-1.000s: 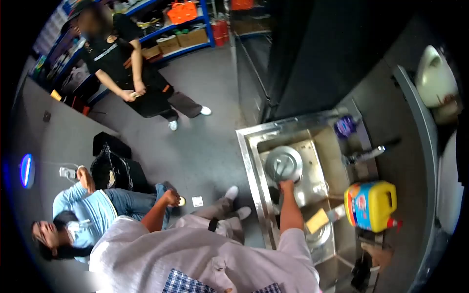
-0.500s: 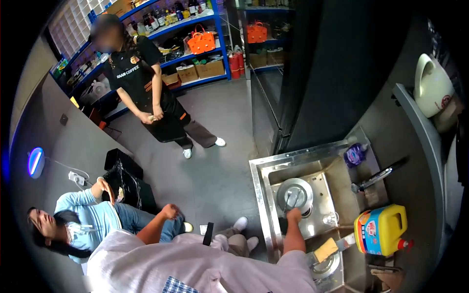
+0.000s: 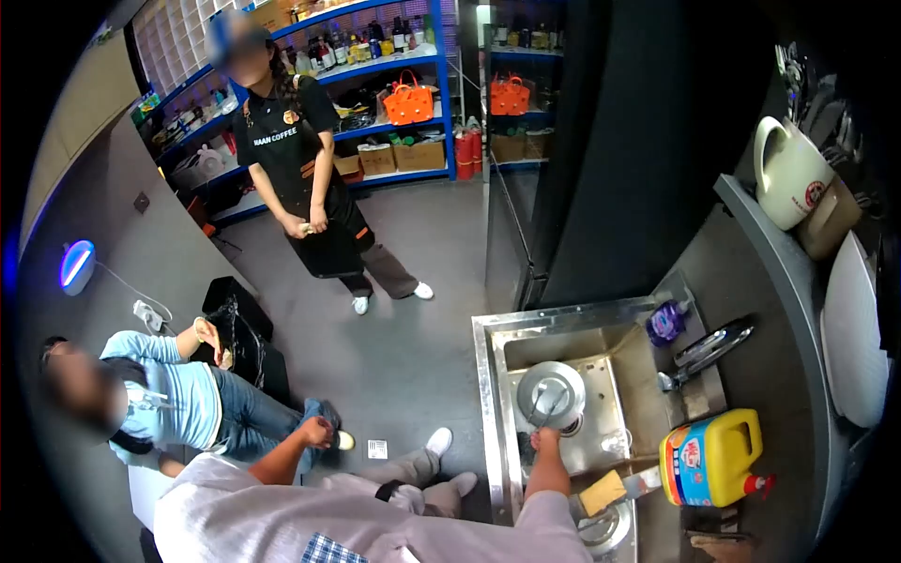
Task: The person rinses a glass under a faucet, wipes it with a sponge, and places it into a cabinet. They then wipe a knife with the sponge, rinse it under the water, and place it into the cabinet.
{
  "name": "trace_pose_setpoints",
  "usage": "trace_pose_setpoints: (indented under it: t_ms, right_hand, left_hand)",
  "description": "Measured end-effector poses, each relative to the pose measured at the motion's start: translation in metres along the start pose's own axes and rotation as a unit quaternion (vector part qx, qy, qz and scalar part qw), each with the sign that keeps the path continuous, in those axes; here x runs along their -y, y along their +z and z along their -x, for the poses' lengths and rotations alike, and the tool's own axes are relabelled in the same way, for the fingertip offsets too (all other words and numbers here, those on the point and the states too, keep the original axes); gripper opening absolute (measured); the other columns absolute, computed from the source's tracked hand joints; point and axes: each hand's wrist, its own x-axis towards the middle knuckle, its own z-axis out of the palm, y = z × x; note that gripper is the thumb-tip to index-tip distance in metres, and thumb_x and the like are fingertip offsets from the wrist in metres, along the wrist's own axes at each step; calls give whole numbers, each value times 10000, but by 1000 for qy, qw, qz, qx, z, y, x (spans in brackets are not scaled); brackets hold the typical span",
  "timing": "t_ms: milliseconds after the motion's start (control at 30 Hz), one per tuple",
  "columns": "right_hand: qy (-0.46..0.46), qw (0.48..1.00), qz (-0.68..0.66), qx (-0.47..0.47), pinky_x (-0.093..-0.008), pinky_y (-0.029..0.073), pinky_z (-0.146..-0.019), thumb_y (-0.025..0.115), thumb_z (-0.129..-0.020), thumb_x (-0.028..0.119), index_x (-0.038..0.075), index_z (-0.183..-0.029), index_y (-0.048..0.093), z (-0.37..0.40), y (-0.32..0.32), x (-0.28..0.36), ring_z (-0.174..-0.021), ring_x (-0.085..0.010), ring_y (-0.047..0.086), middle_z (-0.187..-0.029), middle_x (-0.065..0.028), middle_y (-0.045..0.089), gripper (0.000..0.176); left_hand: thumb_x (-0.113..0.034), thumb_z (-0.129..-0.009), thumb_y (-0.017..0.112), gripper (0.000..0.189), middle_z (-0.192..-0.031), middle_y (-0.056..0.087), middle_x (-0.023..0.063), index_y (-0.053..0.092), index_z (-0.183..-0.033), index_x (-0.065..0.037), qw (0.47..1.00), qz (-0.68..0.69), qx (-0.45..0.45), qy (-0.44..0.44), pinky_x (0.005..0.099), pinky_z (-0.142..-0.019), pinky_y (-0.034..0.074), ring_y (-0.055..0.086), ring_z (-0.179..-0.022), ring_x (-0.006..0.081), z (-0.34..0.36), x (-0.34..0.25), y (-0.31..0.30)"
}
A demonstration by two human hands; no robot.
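My right hand (image 3: 545, 439) is closed around the handles of thin metal cutlery (image 3: 542, 402). The cutlery's far ends lie over a round metal plate (image 3: 565, 383) in the left basin of the steel sink (image 3: 492, 394); one piece looks like a fork, though the exact kinds are too small to be sure. Beside that hand, at the basin's near side, is a dark item (image 3: 526, 450) I cannot make out. My left hand (image 3: 316, 432) hangs away from the sink with its fingers curled into a loose fist, and nothing shows in it.
A yellow sponge (image 3: 603, 493) sits on the sink divider. Behind it stand a yellow detergent jug (image 3: 709, 460), a faucet (image 3: 704, 355) and a purple bottle (image 3: 667, 322). A white pitcher (image 3: 788, 174) rests on the right shelf. Two people stand ahead and left, near a black bin (image 3: 239, 328).
The view has shifted slightly. My right hand has drawn the cutlery back toward the plate's near edge, so its separate ends show now. My left hand stays curled.
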Motion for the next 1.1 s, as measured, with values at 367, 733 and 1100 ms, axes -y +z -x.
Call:
trace_pose_setpoints:
  t_ms: [367,733,1100]
  right_hand:
    - [-123,976,181,4,-369,460,-398,505,-792,113,1,-651,600,-7,-14,7,-448,-256,574,-565,-143,595,204]
    - [-406,828,339,-184,-470,475,-781,573,-692,183,-37,-813,660,67,-23,31,-858,-406,625,-828,-249,645,265]
    - [-270,949,-161,-6,-442,518,-686,629,-781,213,84,-1085,595,221,-92,74,-902,-271,593,-1017,-98,620,332]
  left_hand:
    - [-70,-821,468,139,-851,663,153,581,-898,-46,972,-179,-145,-39,396,-533,534,675,-679,283,82,-3,10]
    - [-51,-849,447,150,-730,603,121,535,-962,-98,983,-155,-93,39,386,-461,498,607,-559,254,17,-51,12]
    - [-29,-814,406,130,-620,535,117,522,-809,-88,996,-16,-88,-17,368,-373,416,540,-451,247,-10,-24,52]
